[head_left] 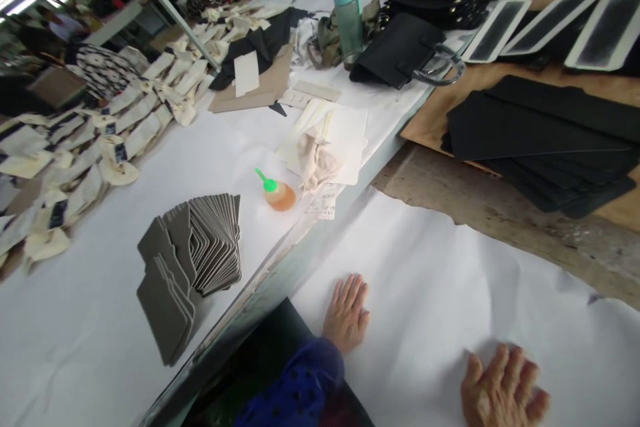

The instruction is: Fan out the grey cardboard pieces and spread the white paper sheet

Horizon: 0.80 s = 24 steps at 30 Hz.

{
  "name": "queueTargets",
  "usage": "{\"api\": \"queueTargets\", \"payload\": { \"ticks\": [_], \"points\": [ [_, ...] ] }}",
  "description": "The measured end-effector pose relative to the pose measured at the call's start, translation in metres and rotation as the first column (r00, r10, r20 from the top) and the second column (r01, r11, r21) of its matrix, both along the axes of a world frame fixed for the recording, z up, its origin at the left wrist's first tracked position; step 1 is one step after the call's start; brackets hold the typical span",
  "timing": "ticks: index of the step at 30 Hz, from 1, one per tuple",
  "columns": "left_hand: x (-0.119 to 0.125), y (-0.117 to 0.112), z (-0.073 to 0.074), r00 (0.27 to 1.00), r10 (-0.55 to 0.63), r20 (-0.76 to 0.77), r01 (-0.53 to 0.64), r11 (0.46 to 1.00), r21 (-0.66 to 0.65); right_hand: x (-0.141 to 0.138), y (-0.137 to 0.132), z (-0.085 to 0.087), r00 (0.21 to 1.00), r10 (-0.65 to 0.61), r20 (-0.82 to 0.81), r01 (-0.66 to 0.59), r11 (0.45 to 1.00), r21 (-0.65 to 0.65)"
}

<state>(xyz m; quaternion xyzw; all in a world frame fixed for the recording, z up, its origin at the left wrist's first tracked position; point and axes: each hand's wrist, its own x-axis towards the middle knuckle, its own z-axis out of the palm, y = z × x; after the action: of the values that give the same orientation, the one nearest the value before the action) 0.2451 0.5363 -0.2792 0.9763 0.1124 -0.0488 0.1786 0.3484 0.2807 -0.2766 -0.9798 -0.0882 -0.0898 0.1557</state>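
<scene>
My left hand (pixel 347 315), below a blue dotted sleeve (pixel 295 383), lies palm down on a large white sheet (pixel 420 267). Its fingers are stretched out and nothing is in them. My right hand (pixel 504 388) rests on the same sheet near the bottom edge of the view, fingers spread and holding nothing. The sheet has slight wrinkles and a wavy far edge. Left of my hands, a fanned stack of grey-brown flat pieces (pixel 215 240) sits on the white-covered table (pixel 95 320). A squeeze bottle (pixel 280 195) with a green cap and amber liquid leans over beyond it.
A crumpled cloth (pixel 317 160) lies on pale card pieces (pixel 350 140). Farther back are a teal-lidded water bottle (pixel 347 13) and a black handbag (pixel 400 50). Black panels (pixel 540 120) are piled on a wooden board (pixel 425 127) at right. Rows of cream pieces (pixel 125 127) cover the far left.
</scene>
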Motion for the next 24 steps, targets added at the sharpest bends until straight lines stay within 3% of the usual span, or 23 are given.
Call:
{"api": "queueTargets", "payload": {
  "ticks": [5,9,14,19,24],
  "points": [
    [0.002,-0.001,-0.005,0.999,0.046,-0.026,-0.045,0.998,0.031,0.025,0.018,-0.013,0.999,0.051,-0.001,-0.051,0.999,-0.014],
    [0.005,-0.006,-0.007,0.998,0.026,-0.049,-0.023,0.998,0.050,0.031,0.015,-0.016,0.999,0.037,0.016,-0.036,0.999,-0.019],
    [0.007,-0.003,0.004,0.996,-0.029,-0.079,0.033,0.998,0.049,0.034,0.006,-0.015,0.999,0.032,0.030,-0.031,0.999,-0.025],
    [0.014,0.041,0.007,0.987,-0.137,-0.078,0.140,0.990,0.034,0.037,0.009,-0.012,0.999,0.020,0.034,-0.020,1.000,0.004],
    [0.037,0.101,-0.021,1.000,0.021,-0.014,-0.019,0.991,0.136,0.040,0.011,-0.015,1.000,0.005,0.030,-0.006,0.999,0.031]
  ]
}}
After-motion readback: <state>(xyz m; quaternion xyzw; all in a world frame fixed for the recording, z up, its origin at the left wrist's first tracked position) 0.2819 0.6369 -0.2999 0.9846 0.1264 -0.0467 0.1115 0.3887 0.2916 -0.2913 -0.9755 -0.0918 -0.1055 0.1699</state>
